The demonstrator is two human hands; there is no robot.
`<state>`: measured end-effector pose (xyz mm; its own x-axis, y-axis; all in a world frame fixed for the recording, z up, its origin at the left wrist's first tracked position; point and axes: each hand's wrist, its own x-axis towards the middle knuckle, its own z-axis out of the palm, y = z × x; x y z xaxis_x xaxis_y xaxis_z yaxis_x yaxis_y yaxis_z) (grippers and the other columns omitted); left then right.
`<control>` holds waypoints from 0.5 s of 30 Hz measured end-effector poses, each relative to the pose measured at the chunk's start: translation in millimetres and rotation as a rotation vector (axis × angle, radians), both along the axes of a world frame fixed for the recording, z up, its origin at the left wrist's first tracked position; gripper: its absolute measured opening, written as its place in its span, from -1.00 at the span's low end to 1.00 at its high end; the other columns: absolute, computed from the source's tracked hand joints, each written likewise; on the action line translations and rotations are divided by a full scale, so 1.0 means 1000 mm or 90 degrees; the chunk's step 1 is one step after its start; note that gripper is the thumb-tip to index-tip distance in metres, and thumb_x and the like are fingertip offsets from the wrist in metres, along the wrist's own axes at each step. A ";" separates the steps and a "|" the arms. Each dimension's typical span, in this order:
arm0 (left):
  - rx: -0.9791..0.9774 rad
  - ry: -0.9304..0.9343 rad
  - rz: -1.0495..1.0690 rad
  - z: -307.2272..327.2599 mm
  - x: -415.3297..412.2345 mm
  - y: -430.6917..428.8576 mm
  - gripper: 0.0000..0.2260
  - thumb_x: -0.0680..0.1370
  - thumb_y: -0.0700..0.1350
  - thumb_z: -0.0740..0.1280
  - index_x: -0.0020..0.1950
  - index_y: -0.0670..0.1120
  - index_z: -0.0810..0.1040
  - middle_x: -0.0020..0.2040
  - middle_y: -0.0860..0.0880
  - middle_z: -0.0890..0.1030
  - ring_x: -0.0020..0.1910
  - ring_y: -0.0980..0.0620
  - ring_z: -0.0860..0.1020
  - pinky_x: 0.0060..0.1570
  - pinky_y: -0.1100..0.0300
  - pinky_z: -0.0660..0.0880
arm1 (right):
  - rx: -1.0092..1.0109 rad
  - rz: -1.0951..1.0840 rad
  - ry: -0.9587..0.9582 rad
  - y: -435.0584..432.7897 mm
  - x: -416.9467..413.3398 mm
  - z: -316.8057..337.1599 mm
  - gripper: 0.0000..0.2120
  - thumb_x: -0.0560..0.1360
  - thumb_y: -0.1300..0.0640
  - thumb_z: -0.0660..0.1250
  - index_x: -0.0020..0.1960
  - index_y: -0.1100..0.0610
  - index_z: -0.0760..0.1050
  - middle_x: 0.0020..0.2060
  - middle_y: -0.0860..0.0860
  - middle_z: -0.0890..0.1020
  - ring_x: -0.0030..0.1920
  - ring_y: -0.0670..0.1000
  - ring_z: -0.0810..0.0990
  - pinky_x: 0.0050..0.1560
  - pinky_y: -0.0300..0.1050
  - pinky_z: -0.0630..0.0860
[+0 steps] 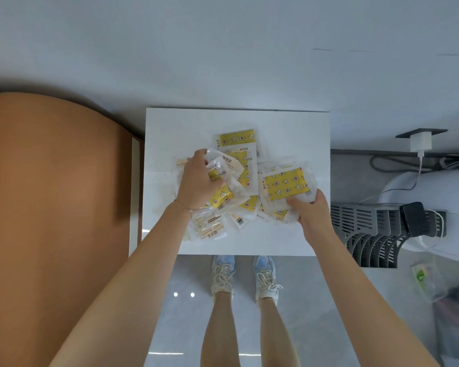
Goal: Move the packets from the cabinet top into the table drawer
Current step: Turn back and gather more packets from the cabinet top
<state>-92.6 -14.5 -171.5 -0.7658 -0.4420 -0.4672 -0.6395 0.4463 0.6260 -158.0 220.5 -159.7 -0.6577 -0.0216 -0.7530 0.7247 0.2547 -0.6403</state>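
Yellow packets (pixel 245 165) in clear wrap lie in a messy heap on the white cabinet top (pixel 289 239). The heap is big, so the job looks to be near its start. The left hand (pixel 196 181) sits on the left part of the heap with its fingers curled round a crumpled bunch (pixel 224 181) of packets. It grabs many at once, most likely to save trips. The right hand (pixel 312 210) pinches the near edge of a flat packet (pixel 286 185) on the right side, with the thumb on top. More packets seem tucked under that one, so it may be lifting a small stack. Both hands are closed on packets, and neither is spread flat. The wrap looks shiny and slippery, so a loose packet could slide out and drop to the floor. A brown surface (pixel 51 207) stands just beside the cabinet on the left. It may be the table, but no drawer shows in the picture, so I cannot tell if one is open.
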 end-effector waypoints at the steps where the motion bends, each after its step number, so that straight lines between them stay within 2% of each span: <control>1: -0.022 -0.004 -0.017 0.002 0.002 -0.002 -0.62 0.42 -0.11 0.44 0.15 -0.20 0.42 -0.03 -0.05 0.39 -0.02 0.01 0.36 -0.01 0.10 0.37 | 0.000 -0.005 0.001 0.001 0.001 0.001 -0.63 0.41 0.39 0.38 0.11 0.05 0.46 0.08 0.08 0.61 0.13 0.14 0.59 0.18 0.20 0.53; 3: -0.046 -0.004 -0.018 0.010 0.007 -0.005 -0.75 0.44 -0.08 0.40 -0.04 -0.17 0.42 -0.11 -0.07 0.44 -0.11 -0.01 0.41 -0.14 0.11 0.36 | 0.003 -0.017 0.010 0.001 0.003 0.006 -0.65 0.42 0.39 0.37 0.03 0.00 0.47 0.03 0.05 0.62 0.12 0.15 0.59 0.19 0.20 0.53; 5: -0.037 0.019 0.017 0.020 0.011 -0.004 -0.79 0.45 -0.07 0.37 0.02 -0.12 0.47 -0.09 -0.09 0.54 -0.09 -0.04 0.49 -0.12 0.08 0.43 | 0.006 -0.038 0.026 0.002 0.007 0.014 -0.67 0.42 0.38 0.38 0.02 -0.01 0.49 0.01 0.04 0.63 0.12 0.16 0.60 0.18 0.17 0.54; 7: 0.015 0.056 0.086 0.031 0.017 -0.002 -0.77 0.47 -0.09 0.37 0.10 -0.10 0.51 -0.04 -0.06 0.59 -0.05 -0.02 0.53 -0.04 0.08 0.48 | -0.013 -0.060 0.026 0.005 0.010 0.024 -0.69 0.44 0.37 0.37 0.09 0.05 0.50 0.04 0.06 0.63 0.12 0.16 0.61 0.13 0.11 0.57; 10: 0.185 0.088 0.252 0.047 0.037 -0.002 -0.71 0.48 -0.07 0.41 0.15 -0.13 0.52 0.05 -0.06 0.62 0.03 0.00 0.60 0.09 0.04 0.55 | -0.070 -0.039 0.007 0.010 0.018 0.047 -0.64 0.47 0.36 0.35 0.24 0.15 0.48 0.12 0.12 0.63 0.12 0.15 0.62 0.10 0.10 0.58; 13: 0.383 0.115 0.378 0.078 0.068 0.003 -0.65 0.50 -0.11 0.40 0.27 -0.12 0.49 0.14 -0.11 0.62 0.08 -0.05 0.63 0.11 -0.05 0.56 | -0.094 0.040 -0.006 0.010 0.031 0.077 -0.63 0.48 0.35 0.35 0.26 0.17 0.47 0.12 0.11 0.65 0.12 0.14 0.63 0.11 0.14 0.57; 15: 0.496 0.157 0.449 0.106 0.093 0.008 -0.68 0.53 -0.19 0.35 0.28 -0.11 0.49 0.17 -0.11 0.62 0.11 -0.06 0.62 0.10 -0.03 0.57 | -0.112 0.100 -0.020 0.007 0.042 0.099 -0.64 0.48 0.36 0.34 0.25 0.17 0.48 0.12 0.10 0.65 0.11 0.12 0.64 0.07 0.09 0.60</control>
